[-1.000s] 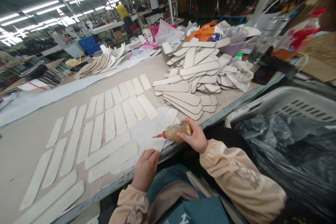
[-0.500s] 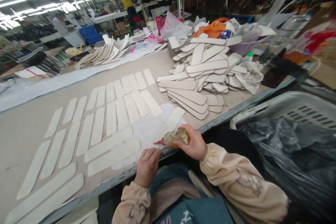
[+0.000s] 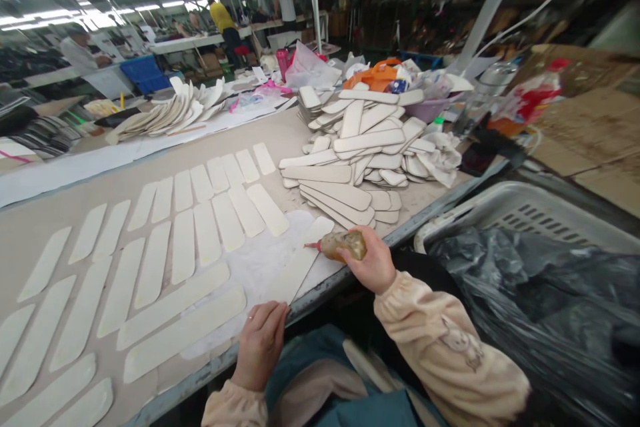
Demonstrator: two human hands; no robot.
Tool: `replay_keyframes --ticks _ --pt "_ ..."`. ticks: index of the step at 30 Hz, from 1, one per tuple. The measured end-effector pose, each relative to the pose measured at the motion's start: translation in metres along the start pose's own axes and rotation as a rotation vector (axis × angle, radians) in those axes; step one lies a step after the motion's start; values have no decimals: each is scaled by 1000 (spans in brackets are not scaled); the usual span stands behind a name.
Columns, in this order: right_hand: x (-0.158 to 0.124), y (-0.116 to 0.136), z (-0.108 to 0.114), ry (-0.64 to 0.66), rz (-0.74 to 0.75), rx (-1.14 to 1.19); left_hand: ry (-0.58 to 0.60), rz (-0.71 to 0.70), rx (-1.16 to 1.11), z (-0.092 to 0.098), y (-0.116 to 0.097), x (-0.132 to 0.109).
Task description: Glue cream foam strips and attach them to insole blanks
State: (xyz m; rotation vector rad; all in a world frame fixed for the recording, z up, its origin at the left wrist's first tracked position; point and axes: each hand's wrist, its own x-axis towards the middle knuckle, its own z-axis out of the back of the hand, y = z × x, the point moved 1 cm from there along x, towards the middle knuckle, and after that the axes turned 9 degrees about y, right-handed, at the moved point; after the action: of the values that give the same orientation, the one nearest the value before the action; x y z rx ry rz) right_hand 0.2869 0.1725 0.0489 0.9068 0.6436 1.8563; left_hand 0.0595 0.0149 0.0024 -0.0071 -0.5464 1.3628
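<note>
My right hand (image 3: 374, 263) is wrapped round a squeeze bottle (image 3: 344, 245) of amber liquid, tilted almost level. Its red nozzle points left, over the upper part of a white rounded strip (image 3: 295, 269). That strip lies slantwise on a white sheet (image 3: 260, 267) at the near table edge. At the strip's near end, my left hand (image 3: 261, 340) is closed, fingers pressed together on it; the fingertips are partly hidden. Several similar pale strips (image 3: 183, 250) lie in rows to the left, some with a yellowish tint at their ends.
A heap of dark-edged white strips (image 3: 370, 140) covers the table's right part. A grey plastic basket (image 3: 500, 203) with black plastic sheeting (image 3: 520, 280) stands at my right. Behind are bags, an orange bag (image 3: 373, 75), a stack of curved pieces (image 3: 165, 110), and people working farther off.
My right hand has moved the bottle up along the strip, away from my left hand, which stays by the near end. More of the strip shows now. The view has turned slightly right.
</note>
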Motion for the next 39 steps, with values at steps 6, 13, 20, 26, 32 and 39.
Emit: replay_keyframes --ticks 6,13,20,26,32,39 --pt "18 -16 4 -153 0 -97 -8 -18 27 -1 1 -1" --pt "26 -21 4 -222 -12 -99 -15 -35 1 0 1 0" --pt "-3 8 1 56 10 187 -31 18 -19 0 1 -2" --pt "-21 25 -9 256 116 187 10 40 -18 -2 1 -4" --pt "-16 23 -7 226 57 128 -6 32 -35 -2 1 -2" --pt "5 -4 12 -17 -14 -33 -11 17 -36 0 -1 0"
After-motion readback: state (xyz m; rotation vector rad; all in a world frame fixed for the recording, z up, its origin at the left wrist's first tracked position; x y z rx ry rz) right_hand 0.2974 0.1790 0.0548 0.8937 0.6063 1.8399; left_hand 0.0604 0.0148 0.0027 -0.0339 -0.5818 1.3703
